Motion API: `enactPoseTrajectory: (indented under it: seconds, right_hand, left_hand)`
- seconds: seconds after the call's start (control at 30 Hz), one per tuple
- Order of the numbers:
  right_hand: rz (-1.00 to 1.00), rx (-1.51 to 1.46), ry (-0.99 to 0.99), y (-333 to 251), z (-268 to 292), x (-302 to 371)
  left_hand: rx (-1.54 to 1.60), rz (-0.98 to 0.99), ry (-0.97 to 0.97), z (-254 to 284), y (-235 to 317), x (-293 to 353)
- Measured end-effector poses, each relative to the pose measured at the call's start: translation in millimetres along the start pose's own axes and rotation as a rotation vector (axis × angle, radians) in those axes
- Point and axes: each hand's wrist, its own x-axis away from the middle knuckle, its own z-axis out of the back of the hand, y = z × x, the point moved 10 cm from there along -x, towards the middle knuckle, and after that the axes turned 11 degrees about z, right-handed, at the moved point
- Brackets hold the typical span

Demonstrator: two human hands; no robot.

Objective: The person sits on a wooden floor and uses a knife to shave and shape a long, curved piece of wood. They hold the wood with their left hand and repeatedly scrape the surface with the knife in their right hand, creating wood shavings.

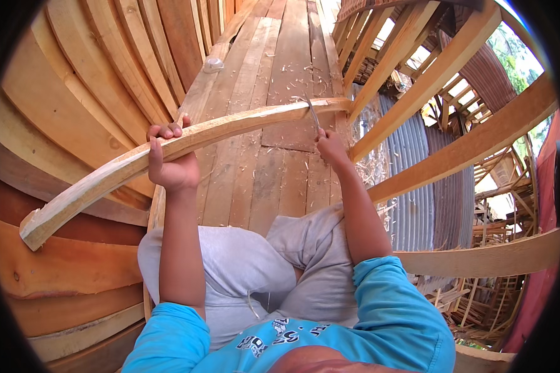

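A long, curved wooden beam (230,126) lies across in front of me, its cut end at the lower left and its far end by the slats at the right. My left hand (173,158) is wrapped round the beam left of its middle, thumb on the near side and fingertips over the top. In my right hand (331,146) is the handle of a knife (312,113). Its thin blade points up and crosses the beam near the right end. Whether the edge bites into the wood cannot be made out.
Curved planks (74,146) form a wall at the left. Wood shavings are scattered over the plank floor (261,180), where a small clear plastic container (213,64) sits farther off. At the right stand spaced wooden ribs (429,152), with corrugated metal sheets (410,186) beyond and below them.
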Motion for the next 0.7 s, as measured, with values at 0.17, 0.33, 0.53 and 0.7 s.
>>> enactPoseTrajectory:
  seconds: [0.17, 0.33, 0.53, 0.7]
  right_hand:
    - [0.048, 0.062, -0.015, -21.2, -6.4, 8.6]
    - [0.296, 0.216, -0.032, -116.9, -42.1, 29.6]
    - [0.379, 0.410, 0.074, -172.5, -63.6, 59.9]
    - [0.378, 0.513, 0.191, -137.2, -49.3, 19.4]
  left_hand:
    - [-0.026, -0.035, 0.362, 8.5, 4.1, 16.5]
    - [-0.064, -0.051, 0.178, -13.8, -0.8, 1.7]
    - [0.016, 0.022, 0.072, 0.0, -2.1, 13.8]
    - [0.033, 0.048, 0.112, 7.0, -3.3, 13.8]
